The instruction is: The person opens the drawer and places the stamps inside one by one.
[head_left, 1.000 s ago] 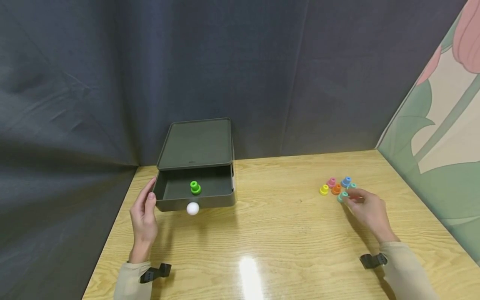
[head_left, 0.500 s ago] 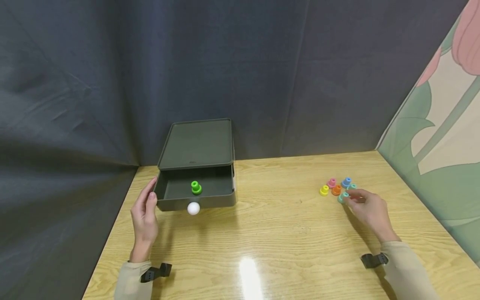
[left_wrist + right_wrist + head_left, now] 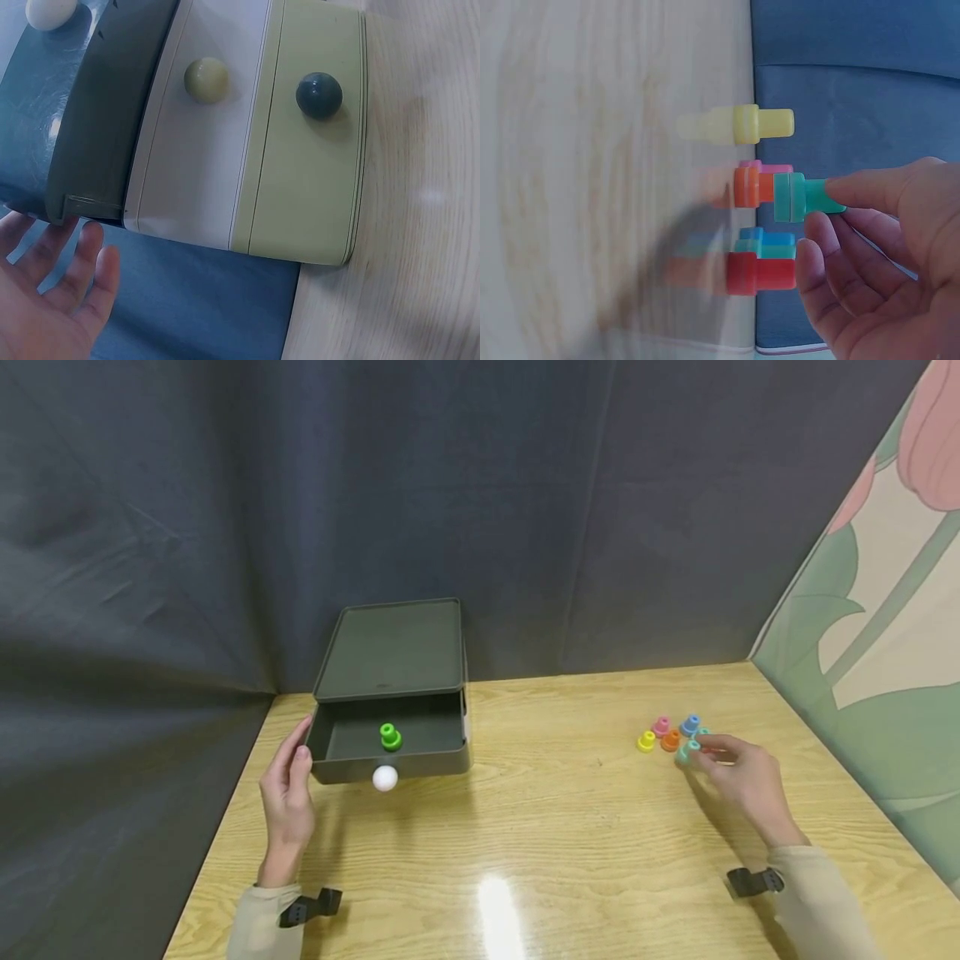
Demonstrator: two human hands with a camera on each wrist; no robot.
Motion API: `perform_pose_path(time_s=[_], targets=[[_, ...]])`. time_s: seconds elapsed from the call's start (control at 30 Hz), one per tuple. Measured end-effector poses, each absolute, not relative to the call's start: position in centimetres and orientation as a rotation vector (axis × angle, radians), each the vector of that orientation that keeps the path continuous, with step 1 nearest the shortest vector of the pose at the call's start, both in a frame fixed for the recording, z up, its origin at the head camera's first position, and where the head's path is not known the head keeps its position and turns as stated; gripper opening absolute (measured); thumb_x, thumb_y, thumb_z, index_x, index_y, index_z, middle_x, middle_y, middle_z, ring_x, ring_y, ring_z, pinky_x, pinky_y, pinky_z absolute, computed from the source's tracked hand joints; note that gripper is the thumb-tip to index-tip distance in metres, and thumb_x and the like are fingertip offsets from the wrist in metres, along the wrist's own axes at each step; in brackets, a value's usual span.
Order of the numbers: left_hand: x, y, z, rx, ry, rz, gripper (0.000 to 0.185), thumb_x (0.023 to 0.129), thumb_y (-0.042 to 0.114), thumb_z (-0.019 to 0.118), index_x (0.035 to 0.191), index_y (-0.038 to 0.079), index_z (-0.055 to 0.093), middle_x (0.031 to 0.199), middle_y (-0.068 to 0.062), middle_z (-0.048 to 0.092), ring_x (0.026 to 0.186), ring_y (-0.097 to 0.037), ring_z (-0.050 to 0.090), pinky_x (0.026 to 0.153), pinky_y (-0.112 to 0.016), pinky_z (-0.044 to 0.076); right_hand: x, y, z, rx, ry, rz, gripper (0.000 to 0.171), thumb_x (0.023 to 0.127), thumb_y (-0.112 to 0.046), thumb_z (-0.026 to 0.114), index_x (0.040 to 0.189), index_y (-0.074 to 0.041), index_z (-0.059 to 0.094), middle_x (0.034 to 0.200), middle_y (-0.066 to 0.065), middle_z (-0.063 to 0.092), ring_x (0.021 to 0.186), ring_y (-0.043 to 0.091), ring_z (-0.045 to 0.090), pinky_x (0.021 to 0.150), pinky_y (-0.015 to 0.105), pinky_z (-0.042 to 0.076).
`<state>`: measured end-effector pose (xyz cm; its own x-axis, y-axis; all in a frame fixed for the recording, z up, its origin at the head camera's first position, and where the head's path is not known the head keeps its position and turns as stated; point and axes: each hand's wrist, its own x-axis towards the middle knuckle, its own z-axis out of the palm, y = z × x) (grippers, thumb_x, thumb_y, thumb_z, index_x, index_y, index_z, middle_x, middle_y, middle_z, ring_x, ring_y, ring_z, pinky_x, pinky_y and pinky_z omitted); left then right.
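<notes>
My right hand [image 3: 742, 777] pinches a teal peg [image 3: 791, 197] with a wide base between thumb and fingers. In the right wrist view its base is held off the table, above the other pegs. On the left, my left hand [image 3: 288, 785] rests its extended fingers along the side of a pulled-out dark green drawer [image 3: 345, 768] with a white knob [image 3: 385, 778]. A bright green peg [image 3: 390, 737] stands inside that drawer. The left wrist view shows the fingers at the drawer's lower side edge, not curled round it.
Beside the right hand stand several pegs: yellow [image 3: 647, 742], pink [image 3: 661, 727], orange [image 3: 671, 741], blue [image 3: 690, 725] and red [image 3: 761, 273]. Under the open drawer are a white drawer [image 3: 199, 157] and a yellow-green drawer [image 3: 307, 172]. A dark curtain [image 3: 525, 527] hangs behind the table.
The teal peg has come up slightly from the table in my right hand, which has shifted a little to the right. My left hand and the drawer look the same.
</notes>
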<state>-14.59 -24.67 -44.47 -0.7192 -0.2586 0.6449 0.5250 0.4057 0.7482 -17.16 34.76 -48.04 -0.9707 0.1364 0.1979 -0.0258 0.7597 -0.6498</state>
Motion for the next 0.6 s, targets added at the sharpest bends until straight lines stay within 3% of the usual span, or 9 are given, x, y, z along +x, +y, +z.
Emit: perform_pose_path(time_s=[0.17,0.33,0.43,0.53,0.6], targets=[[-14.5,-24.8,-44.5,-0.209,-1.950,-1.378,0.039,0.110,0.004,0.046,0.144,-0.005,0.062,0.143,0.022,0.065,0.135,0.007,0.054,0.111,-0.008,0.038,-17.0,34.3,-47.2,-0.054,-2.701,0.980,0.034,0.099,-0.021,0.076,0.123,0.003,0.076,0.109,0.029,0.078,0.087,0.032,0.079,0.065,0.010,0.050],[-14.4,-24.8,-44.3,-0.216,-1.944,-1.373,0.039,0.109,0.004,0.047,0.143,-0.006,0.063,0.142,0.022,0.065,0.136,0.006,0.055,0.112,-0.009,0.039,-16.8,33.7,-46.3,-0.019,-2.704,0.995,0.036,0.101,-0.024,0.073,0.125,0.003,0.075,0.109,0.030,0.077,0.097,0.049,0.076,0.064,0.015,0.052],[-14.4,-24.9,-44.4,-0.229,-1.936,-1.368,0.038,0.109,0.003,0.047,0.143,-0.007,0.063,0.141,0.022,0.065,0.136,0.006,0.055,0.112,-0.010,0.039,-16.8,33.5,-45.8,-0.011,-2.707,1.013,0.037,0.103,-0.027,0.073,0.127,0.002,0.075,0.111,0.029,0.077,0.102,0.053,0.074,0.064,0.017,0.053],[-14.5,-24.8,-44.4,-0.241,-1.934,-1.373,0.038,0.109,0.003,0.047,0.143,-0.007,0.063,0.142,0.023,0.065,0.136,0.005,0.055,0.112,-0.010,0.039,-16.7,33.3,-45.5,0.004,-2.701,1.009,0.036,0.102,-0.027,0.074,0.125,0.001,0.076,0.110,0.027,0.078,0.101,0.049,0.074,0.064,0.018,0.053],[-14.5,-24.7,-44.4,-0.247,-1.937,-1.375,0.038,0.109,0.002,0.047,0.143,-0.007,0.062,0.142,0.023,0.064,0.136,0.005,0.055,0.112,-0.010,0.039,-16.5,33.2,-45.3,0.011,-2.699,0.995,0.034,0.101,-0.026,0.075,0.123,0.000,0.077,0.110,0.026,0.079,0.096,0.039,0.076,0.063,0.018,0.053]])
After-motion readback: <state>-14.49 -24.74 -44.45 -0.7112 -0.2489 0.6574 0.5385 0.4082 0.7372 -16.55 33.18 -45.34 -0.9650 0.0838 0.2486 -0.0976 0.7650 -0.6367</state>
